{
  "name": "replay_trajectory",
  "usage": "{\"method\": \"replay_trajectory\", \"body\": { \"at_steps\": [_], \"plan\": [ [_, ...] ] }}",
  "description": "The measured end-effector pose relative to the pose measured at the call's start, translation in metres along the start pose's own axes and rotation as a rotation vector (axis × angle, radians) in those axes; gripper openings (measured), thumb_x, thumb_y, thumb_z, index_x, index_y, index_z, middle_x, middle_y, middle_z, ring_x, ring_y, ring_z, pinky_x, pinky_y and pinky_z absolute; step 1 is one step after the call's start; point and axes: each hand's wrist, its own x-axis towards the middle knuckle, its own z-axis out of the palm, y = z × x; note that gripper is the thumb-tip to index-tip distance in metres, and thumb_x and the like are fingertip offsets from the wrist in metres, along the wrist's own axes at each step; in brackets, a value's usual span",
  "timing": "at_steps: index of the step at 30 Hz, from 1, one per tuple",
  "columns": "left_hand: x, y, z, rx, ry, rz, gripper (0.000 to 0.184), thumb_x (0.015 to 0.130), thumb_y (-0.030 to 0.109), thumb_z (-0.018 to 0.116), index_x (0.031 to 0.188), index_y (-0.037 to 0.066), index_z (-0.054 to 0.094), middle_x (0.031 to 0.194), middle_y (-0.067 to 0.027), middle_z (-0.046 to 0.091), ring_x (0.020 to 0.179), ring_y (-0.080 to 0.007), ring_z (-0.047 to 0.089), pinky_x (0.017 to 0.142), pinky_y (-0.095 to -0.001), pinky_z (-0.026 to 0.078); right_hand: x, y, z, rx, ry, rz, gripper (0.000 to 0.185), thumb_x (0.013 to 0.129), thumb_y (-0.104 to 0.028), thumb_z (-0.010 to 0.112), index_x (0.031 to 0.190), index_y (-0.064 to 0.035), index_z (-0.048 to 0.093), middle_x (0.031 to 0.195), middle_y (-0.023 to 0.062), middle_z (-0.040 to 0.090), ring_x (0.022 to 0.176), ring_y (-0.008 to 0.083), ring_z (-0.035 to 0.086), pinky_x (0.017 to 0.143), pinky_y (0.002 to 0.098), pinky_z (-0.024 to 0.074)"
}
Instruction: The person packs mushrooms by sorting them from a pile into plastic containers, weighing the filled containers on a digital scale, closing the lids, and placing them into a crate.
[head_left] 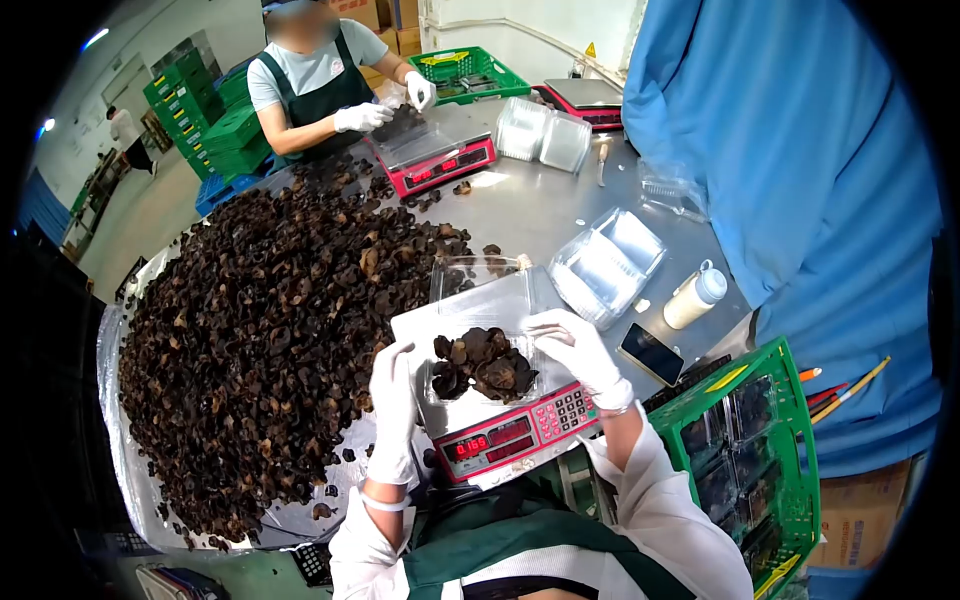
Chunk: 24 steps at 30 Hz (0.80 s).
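Scale (pixel 525 428), red, directly in front of operator; lit readout appears to show 0.165, unit not legible. Clear container (pixel 463 327) sits open on scale platform, lid (pixel 482 283) folded to far side, dark fungus-like pcs (pixel 487 362) heaped inside.

L hand (pixel 393 405), gloved: beside container's L edge, fingers raised, part bent; contact or pinch: cannot tell. R hand (pixel 582 352), gloved: fingertips at container's far R edge; light touch vs. pinch: cannot tell.

Step (judged): wt. check of portion. Recommended:
1. Lift both hands clear before reading; fingertip pressure would skew value.
2. Centre container on platform; lid must not bear on worktop (pixel 545 215).
3. Correct qty w/ single small pcs, set inside rim, none overhanging.
4. Handle by rim only; thin plastic prob. flexes.

Beside R forearm: green crate (pixel 803 470) w/ filled packs. To L: large pile (pixel 270 350) of similar pcs, convenient for top-up. To R, on worktop: phone (pixel 652 353), bottle (pixel 695 297); avoid knocking either. Beyond R hand: clear spare containers (pixel 608 265). Far side: second scale (pixel 440 168), w/ gloved co-worker (pixel 325 105) handling dark pcs there.
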Motion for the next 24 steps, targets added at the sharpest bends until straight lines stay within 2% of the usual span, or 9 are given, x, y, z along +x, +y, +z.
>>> {"method": "replay_trajectory", "body": {
  "at_steps": [4,7,10,12,14,15,19,22,24],
  "plan": [
    [-0.008,-0.007,-0.027,-0.090,0.084,-0.119,0.020,0.094,0.009,0.050,0.107,0.000,0.062,0.106,-0.0097,0.063,0.099,-0.0184,0.059,0.089,-0.0290,0.045,-0.005,-0.004,-0.016,-0.569,-0.090,-0.124,0.057,0.075,-0.022,0.075,0.126,-0.0072,0.055,0.125,0.0138,0.055,0.118,0.0278,0.052,0.100,0.0378,0.0413],
    [-0.015,-0.007,-0.025,0.027,-0.026,-0.099,0.021,0.091,0.012,0.056,0.109,0.001,0.061,0.104,-0.0107,0.062,0.096,-0.0190,0.059,0.086,-0.0292,0.046,-0.005,0.005,-0.012,-0.899,-0.206,-0.158,0.094,0.065,-0.039,0.079,0.143,-0.0129,0.035,0.142,0.0167,0.037,0.135,0.0379,0.029,0.111,0.0457,0.0267],
    [-0.021,-0.005,-0.005,0.126,-0.147,0.077,0.025,0.086,0.009,0.061,0.110,0.003,0.062,0.117,-0.0131,0.057,0.092,-0.0190,0.060,0.080,-0.0289,0.048,0.004,0.017,0.007,-1.232,-0.239,-0.230,0.096,0.065,-0.044,0.078,0.144,-0.0140,0.032,0.143,0.0170,0.037,0.134,0.0410,0.029,0.109,0.0511,0.0253],
    [-0.027,-0.012,0.006,0.052,-0.271,-0.039,0.027,0.083,0.001,0.061,0.110,0.001,0.060,0.125,-0.0142,0.051,0.111,-0.0229,0.056,0.088,-0.0299,0.048,0.007,0.029,0.026,-1.268,-0.208,-0.226,0.099,0.064,-0.049,0.076,0.145,-0.0150,0.032,0.143,0.0168,0.036,0.133,0.0416,0.029,0.107,0.0581,0.0230],
    [-0.034,-0.019,0.013,0.055,-0.201,0.015,0.028,0.081,0.001,0.062,0.108,0.004,0.062,0.127,-0.0127,0.052,0.096,-0.0188,0.060,0.079,-0.0268,0.048,0.004,0.038,0.043,-1.335,-0.142,-0.193,0.095,0.065,-0.046,0.076,0.144,-0.0137,0.033,0.144,0.0167,0.035,0.134,0.0412,0.029,0.108,0.0540,0.0234],
    [-0.036,-0.019,0.014,0.059,-0.175,0.054,0.027,0.080,-0.002,0.059,0.107,0.004,0.062,0.128,-0.0127,0.051,0.100,-0.0192,0.058,0.080,-0.0265,0.048,0.002,0.037,0.046,-1.310,-0.140,-0.190,0.095,0.065,-0.043,0.077,0.144,-0.0138,0.034,0.144,0.0171,0.036,0.134,0.0403,0.029,0.108,0.0532,0.0238],
    [-0.059,-0.016,-0.005,-0.028,-0.265,-0.015,0.038,0.080,0.001,0.062,0.118,0.002,0.057,0.126,-0.0177,0.053,0.119,-0.0281,0.052,0.094,-0.0328,0.045,-0.014,0.017,0.042,-1.065,-0.100,-0.142,0.089,0.066,-0.039,0.078,0.141,-0.0091,0.039,0.144,0.0206,0.035,0.135,0.0425,0.027,0.110,0.0491,0.0242],
    [-0.081,-0.029,-0.028,-0.033,-0.157,0.002,0.035,0.081,0.006,0.067,0.115,0.003,0.061,0.122,-0.0158,0.058,0.112,-0.0272,0.057,0.093,-0.0330,0.046,-0.032,0.019,0.027,-0.954,0.092,-0.221,0.078,0.072,-0.026,0.075,0.138,-0.0027,0.041,0.141,0.0201,0.040,0.133,0.0364,0.034,0.110,0.0456,0.0265],
    [-0.085,-0.053,-0.051,0.253,-0.076,0.097,0.021,0.080,0.009,0.068,0.100,0.004,0.066,0.103,-0.0117,0.065,0.096,-0.0255,0.062,0.083,-0.0323,0.049,-0.042,0.019,0.024,-0.838,0.246,-0.206,0.064,0.077,-0.014,0.068,0.135,-0.0031,0.044,0.138,0.0168,0.044,0.129,0.0300,0.041,0.105,0.0404,0.0350]
  ]
}}
